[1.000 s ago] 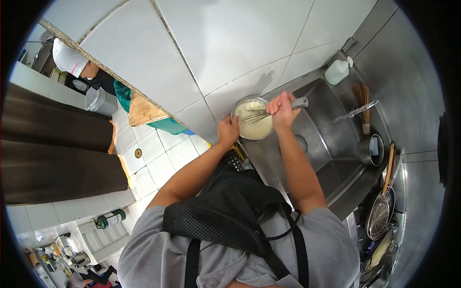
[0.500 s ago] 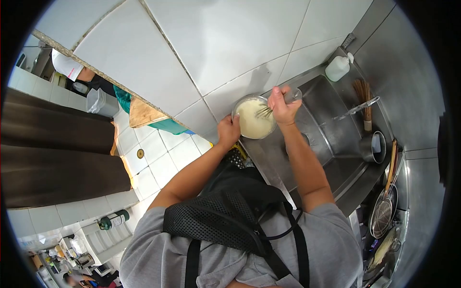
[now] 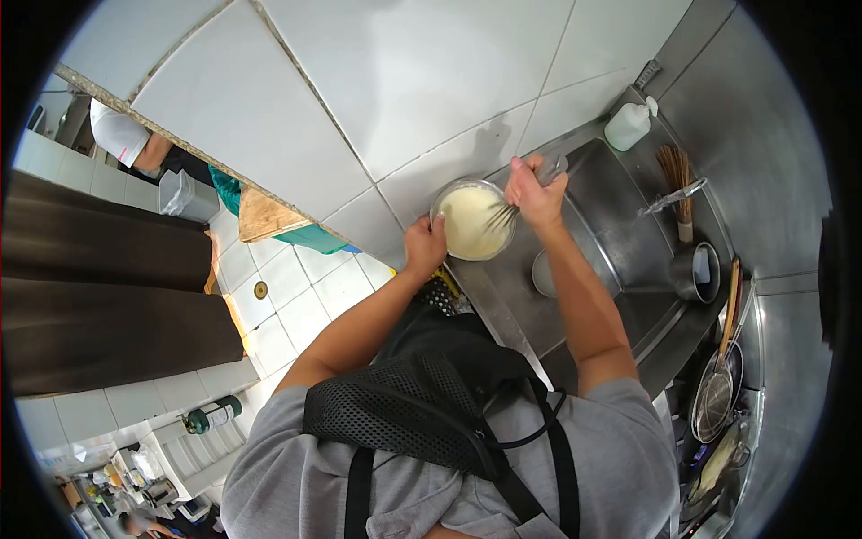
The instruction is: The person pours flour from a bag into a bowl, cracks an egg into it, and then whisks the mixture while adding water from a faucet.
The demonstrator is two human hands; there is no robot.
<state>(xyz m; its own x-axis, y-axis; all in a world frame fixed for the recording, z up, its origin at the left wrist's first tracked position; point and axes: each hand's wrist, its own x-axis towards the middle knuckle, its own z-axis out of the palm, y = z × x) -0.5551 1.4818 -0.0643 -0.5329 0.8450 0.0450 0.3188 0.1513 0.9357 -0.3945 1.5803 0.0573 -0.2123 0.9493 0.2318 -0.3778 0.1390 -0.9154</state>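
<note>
A round bowl (image 3: 438, 199) of pale, creamy batter (image 3: 467, 226) sits at the left edge of the steel sink counter, close to the tiled wall. My left hand (image 3: 425, 244) is closed on the bowl's near left rim, thumb over the edge. Wrapped around the handle of a wire whisk (image 3: 504, 216) is my right hand (image 3: 537, 193), above the bowl's right side. The whisk is tilted, and its wire tips dip into the batter.
Right of the bowl lies a steel sink (image 3: 646, 260) with a faucet (image 3: 691, 190). Around it are a soap bottle (image 3: 628, 126), a bristle brush (image 3: 680, 184), a metal pot (image 3: 696, 272) and a strainer (image 3: 715, 404). Another person's arm (image 3: 153, 153) shows at upper left.
My right hand has shifted slightly with the whisk, whose wires sit a little further right in the batter. More of a round shape shows in the sink beside my right forearm.
</note>
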